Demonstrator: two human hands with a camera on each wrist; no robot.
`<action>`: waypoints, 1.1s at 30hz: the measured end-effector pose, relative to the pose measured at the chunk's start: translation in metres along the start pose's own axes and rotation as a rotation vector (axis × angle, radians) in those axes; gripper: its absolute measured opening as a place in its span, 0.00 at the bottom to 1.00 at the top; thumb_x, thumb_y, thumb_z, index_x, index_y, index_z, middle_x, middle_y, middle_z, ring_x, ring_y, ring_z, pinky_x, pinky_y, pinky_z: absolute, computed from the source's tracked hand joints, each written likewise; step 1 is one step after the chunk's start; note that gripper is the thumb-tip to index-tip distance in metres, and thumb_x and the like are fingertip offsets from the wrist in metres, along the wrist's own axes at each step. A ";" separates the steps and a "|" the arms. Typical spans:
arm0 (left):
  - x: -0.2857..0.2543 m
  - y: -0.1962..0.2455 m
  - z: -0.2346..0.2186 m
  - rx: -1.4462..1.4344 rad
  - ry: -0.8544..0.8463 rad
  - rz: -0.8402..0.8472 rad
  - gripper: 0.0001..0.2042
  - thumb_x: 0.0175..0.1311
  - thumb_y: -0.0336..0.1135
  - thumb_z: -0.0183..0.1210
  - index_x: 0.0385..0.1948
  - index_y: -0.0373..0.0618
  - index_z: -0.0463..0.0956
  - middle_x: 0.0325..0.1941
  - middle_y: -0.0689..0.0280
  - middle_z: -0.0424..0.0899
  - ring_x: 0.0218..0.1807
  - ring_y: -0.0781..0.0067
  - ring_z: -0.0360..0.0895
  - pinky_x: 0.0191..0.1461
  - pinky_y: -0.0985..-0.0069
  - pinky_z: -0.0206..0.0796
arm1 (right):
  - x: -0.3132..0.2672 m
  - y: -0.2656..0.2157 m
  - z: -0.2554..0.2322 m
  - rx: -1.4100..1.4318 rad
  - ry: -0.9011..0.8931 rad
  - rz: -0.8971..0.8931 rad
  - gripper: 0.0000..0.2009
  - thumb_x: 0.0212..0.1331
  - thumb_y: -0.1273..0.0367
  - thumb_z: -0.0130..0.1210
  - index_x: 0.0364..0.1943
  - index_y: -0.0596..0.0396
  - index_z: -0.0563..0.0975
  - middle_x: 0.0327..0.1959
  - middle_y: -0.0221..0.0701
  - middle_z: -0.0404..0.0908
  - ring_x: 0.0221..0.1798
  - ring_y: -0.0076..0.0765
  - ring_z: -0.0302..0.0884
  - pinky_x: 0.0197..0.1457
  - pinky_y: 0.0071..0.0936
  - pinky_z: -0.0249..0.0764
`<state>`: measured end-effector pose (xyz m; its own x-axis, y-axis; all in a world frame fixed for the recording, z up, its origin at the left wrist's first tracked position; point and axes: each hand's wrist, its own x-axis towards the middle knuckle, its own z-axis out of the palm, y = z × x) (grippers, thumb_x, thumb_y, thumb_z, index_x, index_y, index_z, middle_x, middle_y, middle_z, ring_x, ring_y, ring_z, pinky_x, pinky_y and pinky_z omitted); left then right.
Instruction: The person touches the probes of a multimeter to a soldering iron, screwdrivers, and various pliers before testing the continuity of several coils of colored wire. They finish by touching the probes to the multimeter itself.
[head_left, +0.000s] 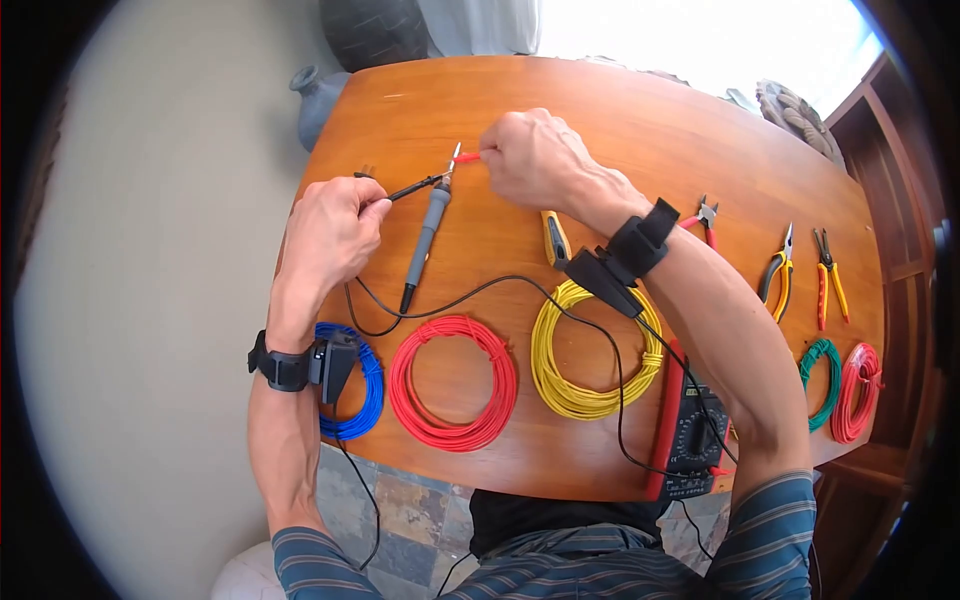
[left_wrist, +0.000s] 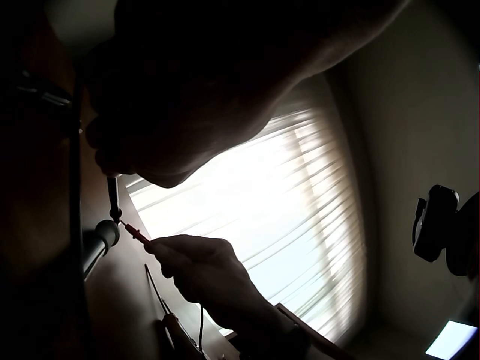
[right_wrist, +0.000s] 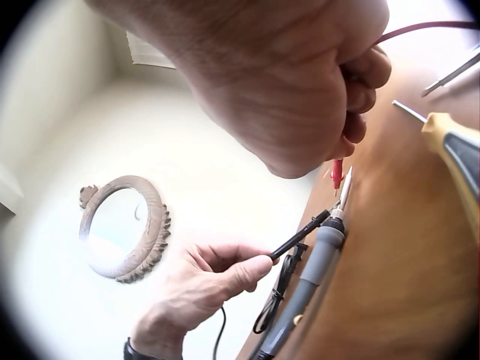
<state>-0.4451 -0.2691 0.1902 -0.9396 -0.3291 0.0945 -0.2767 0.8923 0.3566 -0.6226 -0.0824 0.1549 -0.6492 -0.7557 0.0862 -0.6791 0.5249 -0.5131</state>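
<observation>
My left hand [head_left: 335, 225] pinches a black multimeter probe [head_left: 412, 189] between thumb and fingers, its tip right at the metal end of a grey soldering iron [head_left: 428, 235]. From the right, my right hand [head_left: 540, 160] grips a red multimeter probe [head_left: 467, 157] and points it at the same metal part. The right wrist view shows the red probe [right_wrist: 337, 174] and black probe [right_wrist: 300, 235] close together beside the iron's shaft [right_wrist: 346, 187]. The iron lies on the wooden table, tip pointing away. A red and black multimeter [head_left: 695, 430] lies at the near edge; its dial setting is unreadable.
Blue [head_left: 372, 385], red [head_left: 402, 385] and yellow [head_left: 548, 375] wire coils lie along the near side, with green [head_left: 832, 385] and red-pink [head_left: 855, 395] coils far right. A yellow-handled screwdriver [head_left: 556, 240], cutters [head_left: 708, 215] and pliers [head_left: 778, 275] lie right. Probe leads cross the table.
</observation>
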 end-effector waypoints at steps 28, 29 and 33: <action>0.008 0.087 0.041 -0.039 -0.009 0.270 0.07 0.69 0.32 0.65 0.37 0.37 0.88 0.37 0.52 0.89 0.40 0.47 0.86 0.45 0.56 0.76 | -0.069 0.066 -0.076 0.027 -0.017 0.096 0.09 0.64 0.71 0.61 0.40 0.64 0.88 0.30 0.47 0.87 0.35 0.46 0.85 0.44 0.39 0.80; 0.009 0.088 0.043 -0.018 -0.010 0.258 0.07 0.69 0.32 0.65 0.37 0.38 0.88 0.36 0.53 0.90 0.40 0.47 0.86 0.45 0.56 0.77 | -0.069 0.065 -0.075 0.026 -0.035 0.102 0.09 0.64 0.71 0.61 0.40 0.64 0.88 0.30 0.48 0.87 0.35 0.47 0.86 0.44 0.40 0.81; 0.012 0.089 0.048 -0.008 -0.016 0.267 0.08 0.69 0.35 0.64 0.36 0.43 0.89 0.35 0.51 0.90 0.42 0.41 0.88 0.45 0.49 0.80 | -0.064 0.069 -0.067 -0.022 -0.079 0.094 0.09 0.64 0.71 0.61 0.40 0.63 0.88 0.33 0.49 0.88 0.38 0.51 0.87 0.46 0.42 0.81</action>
<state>-0.4904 -0.1792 0.1783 -0.9822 -0.0773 0.1712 -0.0171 0.9443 0.3285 -0.6510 0.0282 0.1715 -0.6820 -0.7308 -0.0298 -0.6243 0.6028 -0.4968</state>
